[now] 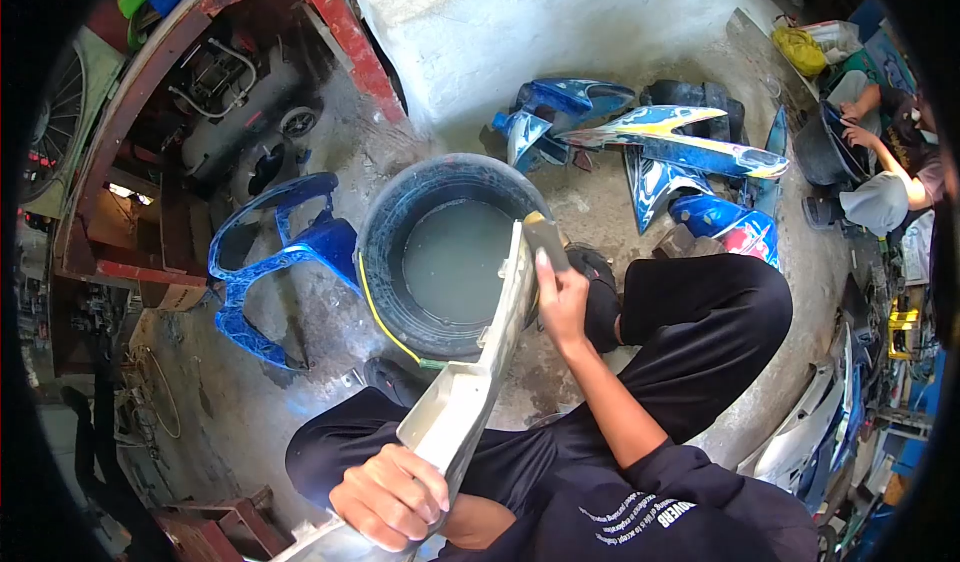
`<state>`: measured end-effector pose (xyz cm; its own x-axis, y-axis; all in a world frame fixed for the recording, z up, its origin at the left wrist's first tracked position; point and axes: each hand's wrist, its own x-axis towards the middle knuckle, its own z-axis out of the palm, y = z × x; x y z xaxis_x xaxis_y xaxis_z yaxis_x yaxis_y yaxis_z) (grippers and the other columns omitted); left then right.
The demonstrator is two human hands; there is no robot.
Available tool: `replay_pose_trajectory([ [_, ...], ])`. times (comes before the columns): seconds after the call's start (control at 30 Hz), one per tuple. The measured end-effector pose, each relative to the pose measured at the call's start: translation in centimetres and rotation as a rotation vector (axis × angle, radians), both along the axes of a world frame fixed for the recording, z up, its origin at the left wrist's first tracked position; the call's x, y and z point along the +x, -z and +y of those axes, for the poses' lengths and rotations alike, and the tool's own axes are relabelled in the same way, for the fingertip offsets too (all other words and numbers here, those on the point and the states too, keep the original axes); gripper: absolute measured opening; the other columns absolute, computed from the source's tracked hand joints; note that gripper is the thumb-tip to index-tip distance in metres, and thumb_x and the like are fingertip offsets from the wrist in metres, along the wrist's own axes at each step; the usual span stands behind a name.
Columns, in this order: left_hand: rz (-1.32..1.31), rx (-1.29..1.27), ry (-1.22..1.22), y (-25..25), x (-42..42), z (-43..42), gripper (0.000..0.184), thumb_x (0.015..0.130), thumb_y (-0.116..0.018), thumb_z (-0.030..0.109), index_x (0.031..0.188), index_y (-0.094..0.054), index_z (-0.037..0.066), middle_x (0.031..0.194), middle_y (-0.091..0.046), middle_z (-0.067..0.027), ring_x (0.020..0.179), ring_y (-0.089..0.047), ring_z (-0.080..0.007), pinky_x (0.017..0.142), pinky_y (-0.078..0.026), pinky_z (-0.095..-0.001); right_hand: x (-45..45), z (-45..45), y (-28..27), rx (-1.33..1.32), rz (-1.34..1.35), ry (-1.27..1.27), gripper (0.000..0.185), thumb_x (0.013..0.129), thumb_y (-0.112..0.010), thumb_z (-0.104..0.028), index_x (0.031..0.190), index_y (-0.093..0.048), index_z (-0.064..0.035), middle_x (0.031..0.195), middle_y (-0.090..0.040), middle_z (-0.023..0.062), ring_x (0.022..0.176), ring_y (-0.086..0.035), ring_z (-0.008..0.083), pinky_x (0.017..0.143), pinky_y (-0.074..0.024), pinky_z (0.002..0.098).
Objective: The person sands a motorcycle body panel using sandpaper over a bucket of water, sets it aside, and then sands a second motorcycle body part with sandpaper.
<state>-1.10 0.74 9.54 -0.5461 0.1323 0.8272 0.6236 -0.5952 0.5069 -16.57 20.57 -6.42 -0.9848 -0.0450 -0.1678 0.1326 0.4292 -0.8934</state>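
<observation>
My left hand [390, 497] is wrapped round the lower end of a long off-white plastic panel [452, 412], which slants up from my lap. My right hand [562, 307] pinches a dark grey piece of sandpaper [546, 244] with a yellowish edge, pressed to the panel's upper end. Under that end stands a black bucket [378, 307] of cloudy grey water [450, 262]. The bucket has a yellow-green handle [388, 332] hanging down its near side. Part of the panel's lower end runs out of view.
A blue frame-shaped fairing [265, 267] lies left of the bucket. Several blue patterned fairings [690, 147] lie beyond it, near a white block [550, 32]. An air compressor [240, 127] stands under a red-framed bench [350, 37]. At right another person [890, 152] handles a dark tub [825, 147].
</observation>
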Motion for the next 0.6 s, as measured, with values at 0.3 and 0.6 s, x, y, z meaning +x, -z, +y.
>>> replay_pose_trajectory([
  [0.3, 0.003, 0.202, -0.145, 0.4, 1.9, 0.3, 0.026, 0.084, -0.055, 0.003, 0.058, -0.054, 0.007, 0.052, -0.056, -0.0063, 0.041, -0.054, -0.0169, 0.053, -0.052, -0.0354, -1.1, -0.9, 1.0, -0.091, 0.196, 0.092, 0.034, 0.095, -0.065, -0.020, 0.079, -0.070, 0.0087, 0.076, -0.070, 0.0209, 0.065, -0.068, 0.0215, 0.061, -0.0483, 0.0344],
  [0.6, -0.071, 0.485, -0.366, 0.7, 4.8, -0.6, 0.029, 0.087, -0.053, 0.006, 0.059, -0.052, 0.012, 0.050, -0.054, -0.0013, 0.041, -0.054, -0.0127, 0.055, -0.051, -0.0330, 0.1, -2.4, -1.0, -0.277, 0.571, 0.023, 0.033, 0.097, -0.062, -0.022, 0.087, -0.071, 0.0079, 0.080, -0.072, 0.0214, 0.074, -0.073, 0.0241, 0.071, -0.0524, 0.0344],
])
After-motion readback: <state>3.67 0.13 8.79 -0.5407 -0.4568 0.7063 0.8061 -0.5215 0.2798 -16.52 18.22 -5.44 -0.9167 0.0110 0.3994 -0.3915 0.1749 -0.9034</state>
